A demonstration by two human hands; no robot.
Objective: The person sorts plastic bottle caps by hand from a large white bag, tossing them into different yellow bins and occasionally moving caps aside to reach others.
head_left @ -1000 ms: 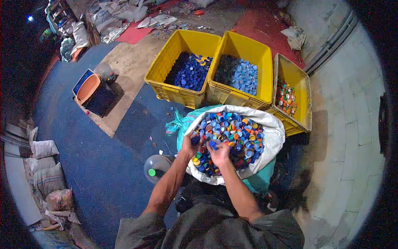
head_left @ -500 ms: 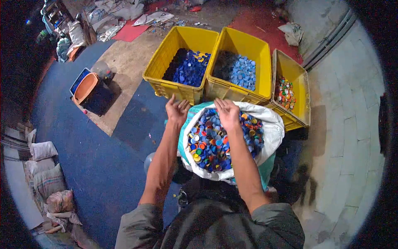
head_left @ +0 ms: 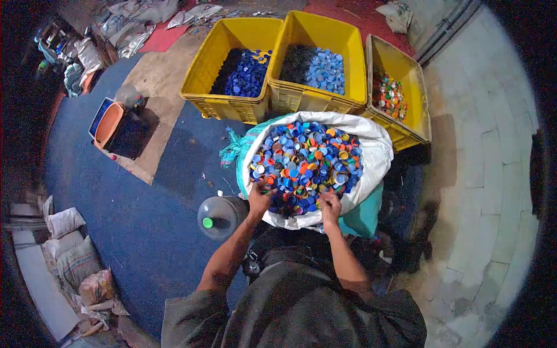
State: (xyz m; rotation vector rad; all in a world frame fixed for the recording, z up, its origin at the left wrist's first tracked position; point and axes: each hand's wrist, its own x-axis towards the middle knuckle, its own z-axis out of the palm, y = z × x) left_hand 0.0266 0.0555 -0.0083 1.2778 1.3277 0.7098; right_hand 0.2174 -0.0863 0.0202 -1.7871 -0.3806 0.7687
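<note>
A white and teal woven sack (head_left: pixel 376 136) stands in front of me with its mouth rolled open. Bottle caps (head_left: pixel 304 153) fill it, mostly blue, with orange, yellow, green and white ones among them. At the near left of the heap is my left hand (head_left: pixel 259 200), its fingers curled in against the caps. My right hand (head_left: pixel 331 207) is over the near right part of the heap, fingers bent and drawn together. What either hand holds, if anything, is too small to make out.
Beyond the sack stand yellow crates: one with dark blue caps (head_left: pixel 246 72), one with light blue caps (head_left: pixel 326 69), one with mixed caps (head_left: pixel 390 95). A clear jug with a green cap (head_left: pixel 217 217) lies left. Farther left is an orange-rimmed container (head_left: pixel 108 124). A wall (head_left: pixel 481 145) bounds the right.
Both hands have drawn back from the crates' side to the near edge of the caps, and their fingers have curled. The view has shifted, showing the jug more fully.
</note>
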